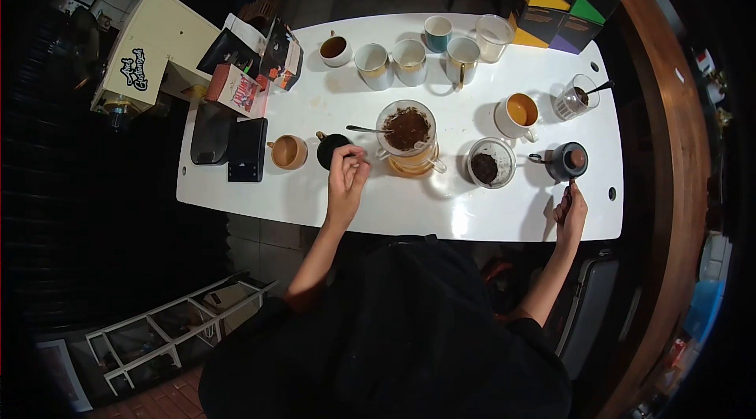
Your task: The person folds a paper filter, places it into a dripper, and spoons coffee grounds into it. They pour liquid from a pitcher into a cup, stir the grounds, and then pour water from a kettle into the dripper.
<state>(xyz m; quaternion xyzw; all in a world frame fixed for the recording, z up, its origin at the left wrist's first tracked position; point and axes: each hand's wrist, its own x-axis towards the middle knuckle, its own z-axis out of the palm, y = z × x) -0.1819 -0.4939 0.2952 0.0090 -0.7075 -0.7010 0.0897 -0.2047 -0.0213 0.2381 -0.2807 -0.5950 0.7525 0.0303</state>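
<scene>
My right hand [571, 210] is wrapped round the handle of a dark kettle [565, 162] with a brown lid knob, at the table's right. My left hand [347, 173] is raised beside a dark cup [331, 153]; its fingers are bent, and whether they touch the cup is unclear. Just right of it stands a glass dripper [406, 127] with wet brown grounds, a spoon [366, 130] across its rim, on a glass server [413, 165] holding amber liquid. Between dripper and kettle sits a glass bowl [491, 163] with dark grounds.
White table [315, 206] bears mugs [409, 62] along the back, a cup of orange-brown liquid [520, 111], a glass with a spoon [572, 98], a tan cup [289, 152], a black scale [247, 150], a cream grinder [150, 57] and dark boxes [563, 5].
</scene>
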